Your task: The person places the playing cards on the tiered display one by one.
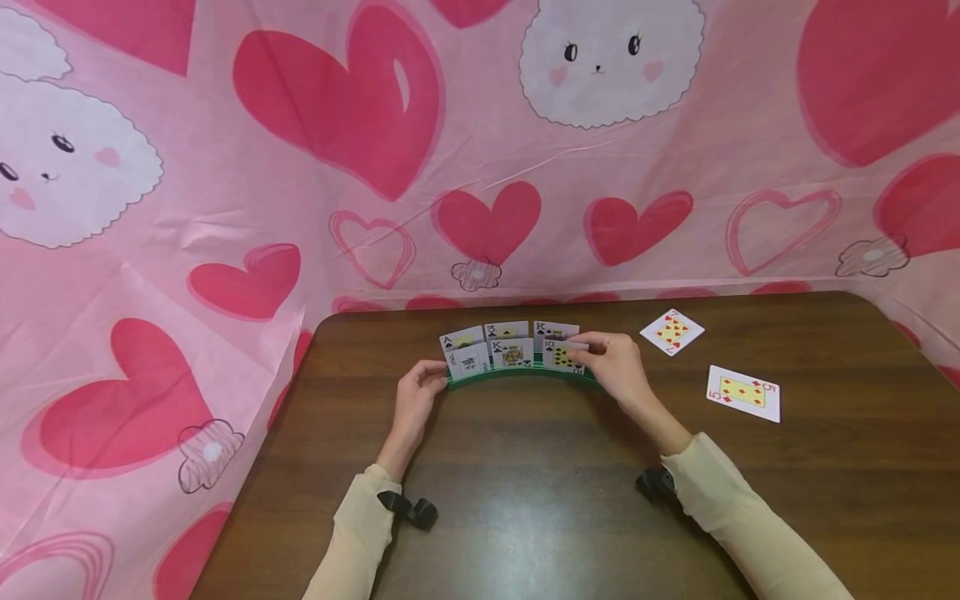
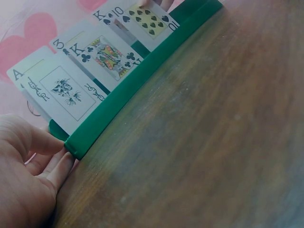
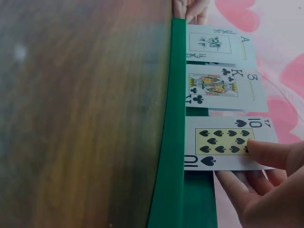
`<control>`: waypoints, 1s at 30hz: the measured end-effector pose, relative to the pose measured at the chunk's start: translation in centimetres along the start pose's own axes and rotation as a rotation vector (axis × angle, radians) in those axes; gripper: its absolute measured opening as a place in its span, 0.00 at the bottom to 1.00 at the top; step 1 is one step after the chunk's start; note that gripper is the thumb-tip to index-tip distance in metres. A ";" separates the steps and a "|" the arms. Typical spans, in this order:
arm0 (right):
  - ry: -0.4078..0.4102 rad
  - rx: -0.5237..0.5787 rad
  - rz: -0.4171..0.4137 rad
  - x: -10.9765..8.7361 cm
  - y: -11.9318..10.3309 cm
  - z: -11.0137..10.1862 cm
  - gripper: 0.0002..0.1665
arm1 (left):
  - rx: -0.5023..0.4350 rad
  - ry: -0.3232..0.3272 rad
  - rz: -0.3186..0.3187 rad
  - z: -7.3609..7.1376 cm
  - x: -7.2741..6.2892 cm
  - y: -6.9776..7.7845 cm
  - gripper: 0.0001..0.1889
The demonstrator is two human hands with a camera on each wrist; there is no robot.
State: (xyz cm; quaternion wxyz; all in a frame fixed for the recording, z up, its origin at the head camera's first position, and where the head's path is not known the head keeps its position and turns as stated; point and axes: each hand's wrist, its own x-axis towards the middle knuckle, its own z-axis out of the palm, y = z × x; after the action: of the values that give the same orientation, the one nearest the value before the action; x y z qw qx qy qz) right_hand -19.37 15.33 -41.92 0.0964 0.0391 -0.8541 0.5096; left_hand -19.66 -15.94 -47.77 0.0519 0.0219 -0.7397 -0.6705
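A curved green card holder [image 1: 525, 372] stands on the table with playing cards upright in two rows. My left hand [image 1: 415, 400] pinches its left end between thumb and fingers. At the right side, my right hand [image 1: 621, 367] holds the ten of spades [image 3: 223, 142], thumb on its face and fingers behind, its lower edge at the holder's front row. A joker [image 2: 66, 92] and a king of clubs [image 2: 107, 57] fill the front row further left. Behind them show the tops of an ace [image 1: 459, 336], a three [image 1: 506, 328] and another king [image 1: 557, 328], partly covered.
Face up on the brown table [image 1: 517, 500], right of the holder, lie a seven of hearts [image 1: 672, 332] and a five of diamonds [image 1: 744, 393]. A pink cloth [image 1: 300, 167] with hearts hangs behind and to the left. Black straps [image 1: 408, 510] sit on both wrists.
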 end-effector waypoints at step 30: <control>-0.319 -0.532 -0.062 2.5 4.9 -9.9 0.39 | 0.005 0.004 -0.018 -0.1 0.1 -0.3 0.11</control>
State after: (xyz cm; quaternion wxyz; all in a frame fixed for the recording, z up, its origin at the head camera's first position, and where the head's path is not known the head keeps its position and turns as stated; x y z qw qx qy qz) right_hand -21.37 26.48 -41.05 -0.0166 0.1180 -0.9602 0.2526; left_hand -19.78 -16.08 -48.02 0.0474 0.0298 -0.7411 -0.6691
